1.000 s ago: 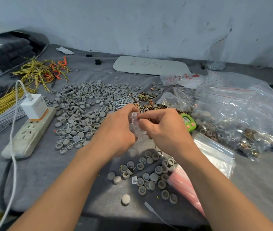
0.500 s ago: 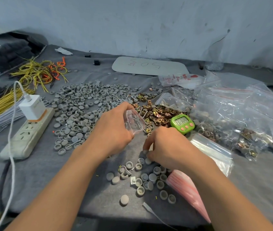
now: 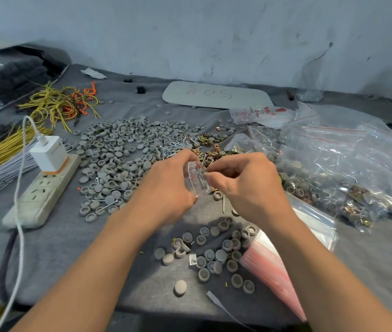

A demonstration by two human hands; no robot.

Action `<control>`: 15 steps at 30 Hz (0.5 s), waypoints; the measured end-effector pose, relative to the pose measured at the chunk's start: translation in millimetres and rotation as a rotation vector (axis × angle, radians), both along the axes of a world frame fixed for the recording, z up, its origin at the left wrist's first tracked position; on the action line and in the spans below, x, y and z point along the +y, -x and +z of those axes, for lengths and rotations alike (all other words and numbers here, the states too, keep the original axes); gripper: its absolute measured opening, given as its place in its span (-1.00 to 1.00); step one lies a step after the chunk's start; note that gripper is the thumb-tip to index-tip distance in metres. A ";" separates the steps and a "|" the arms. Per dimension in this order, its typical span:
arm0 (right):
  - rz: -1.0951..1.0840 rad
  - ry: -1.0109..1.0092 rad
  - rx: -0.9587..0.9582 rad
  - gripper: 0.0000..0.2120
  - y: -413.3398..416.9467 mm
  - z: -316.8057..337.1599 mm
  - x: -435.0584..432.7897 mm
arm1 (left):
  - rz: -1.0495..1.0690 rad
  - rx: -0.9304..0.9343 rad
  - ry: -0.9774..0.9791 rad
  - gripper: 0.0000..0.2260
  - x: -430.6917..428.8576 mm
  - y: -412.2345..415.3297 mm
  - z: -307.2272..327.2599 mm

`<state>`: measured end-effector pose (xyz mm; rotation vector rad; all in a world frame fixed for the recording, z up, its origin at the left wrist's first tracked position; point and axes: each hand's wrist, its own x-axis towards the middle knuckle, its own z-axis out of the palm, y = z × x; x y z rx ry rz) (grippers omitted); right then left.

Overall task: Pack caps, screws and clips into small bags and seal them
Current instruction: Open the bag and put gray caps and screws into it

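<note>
My left hand (image 3: 168, 188) grips a small clear bag (image 3: 196, 179) above the grey table cloth, its mouth turned toward my right hand (image 3: 245, 183). My right hand's fingertips pinch at the bag's mouth; something thin and metallic shows inside the bag. A wide spread of grey caps (image 3: 123, 154) lies to the left, and a smaller group of caps (image 3: 216, 255) lies below my hands. Silver screws (image 3: 173, 147) and brass clips (image 3: 210, 140) lie just beyond my hands.
A white power strip (image 3: 44, 192) with a charger plugged in lies at the left, beside yellow wires (image 3: 56, 106). Filled clear bags (image 3: 333, 168) pile up on the right. A stack of empty red-striped bags (image 3: 271, 267) lies at the lower right. A grey board (image 3: 216, 95) rests at the back.
My right hand has come up from the near group of caps to the bag's mouth. My left hand still holds the bag.
</note>
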<state>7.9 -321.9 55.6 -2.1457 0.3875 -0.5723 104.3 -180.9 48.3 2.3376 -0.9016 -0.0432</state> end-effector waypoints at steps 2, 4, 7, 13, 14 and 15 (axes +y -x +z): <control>0.037 0.003 -0.008 -0.91 -5.1 -2.2 5.4 | -0.004 0.010 -0.002 -0.56 0.2 -1.1 -0.2; 0.047 -0.003 -0.023 -0.85 -8.6 -3.3 9.3 | 0.000 0.021 0.004 -0.57 0.8 -1.9 -0.3; -0.010 0.022 -0.049 -0.80 -7.2 -2.2 4.6 | 0.012 0.015 0.015 -0.56 1.6 -2.6 -0.4; 0.069 0.243 0.403 -0.86 12.2 4.2 -18.9 | 0.020 0.021 0.031 -0.52 3.1 -5.3 -1.0; 0.111 0.297 0.494 -0.89 14.4 3.7 -18.9 | 0.020 0.017 0.029 -0.52 3.2 -5.4 -1.3; 0.145 0.349 0.561 -0.91 15.6 2.7 -17.8 | 0.019 0.011 0.026 -0.52 3.3 -5.2 -1.2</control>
